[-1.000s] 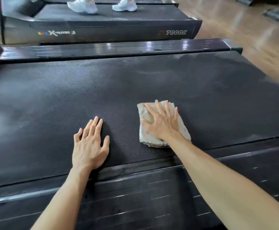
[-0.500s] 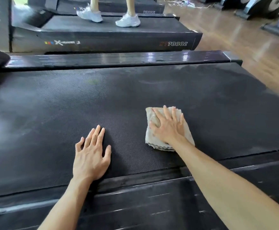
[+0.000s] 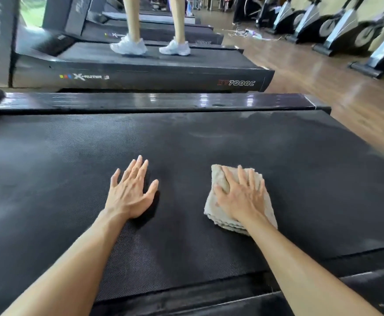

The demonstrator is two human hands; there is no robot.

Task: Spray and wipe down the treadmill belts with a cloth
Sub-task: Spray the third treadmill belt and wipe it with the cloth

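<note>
Both hands lie flat with straight fingers on a black treadmill belt (image 3: 209, 137), toward its near edge. The right hand (image 3: 242, 198) presses a folded beige cloth (image 3: 218, 179); the left hand (image 3: 130, 195) rests bare just beside it.

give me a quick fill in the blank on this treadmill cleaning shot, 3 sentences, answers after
1. The right hand presses flat on a folded beige ____ lying on the black textured treadmill belt.
2. The left hand rests flat and bare on the ____.
3. On the next treadmill, a person stands in ____ sneakers.

Missing words: cloth; belt; white
</note>
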